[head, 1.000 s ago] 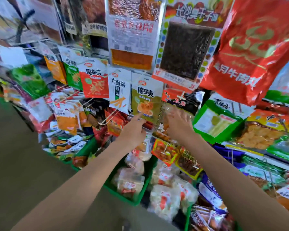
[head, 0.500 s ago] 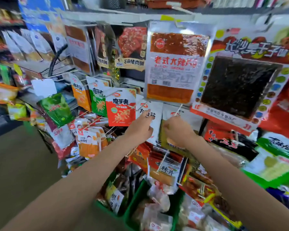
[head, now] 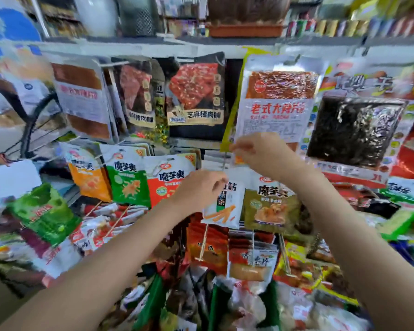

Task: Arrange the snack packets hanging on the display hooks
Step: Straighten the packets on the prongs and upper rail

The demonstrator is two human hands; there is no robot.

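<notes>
Both hands have climbed since the earlier frames, from the small packets in the middle row toward the row above, and the right hand (head: 261,154) has gone higher than the left. It now sits at about 12 o'clock from the left hand, and its fingertips pinch the lower left corner of the large spicy strip packet (head: 277,101), which hangs from a hook under the shelf (head: 201,44). This corner grip seems meant to turn the packet flat and straight, because its yellow edge stands out at an angle. The left hand (head: 201,189) is lower, with curled fingers closed on the top of the white packet (head: 225,209), probably to keep it steady on its hook (head: 224,163) while the other hand works. At 3 o'clock of the white packet, just beside it, hangs the olive konjac packet (head: 270,206); at 9 o'clock, partly behind the left hand, hangs the red konjac packet (head: 167,182), then a green one (head: 127,182) and an orange one (head: 89,177). At 3 o'clock of the large packet hangs the dark seaweed packet (head: 356,130), touching or overlapping its edge. The picture is blurred, so it is not clear if the white packet is fully on its hook.
</notes>
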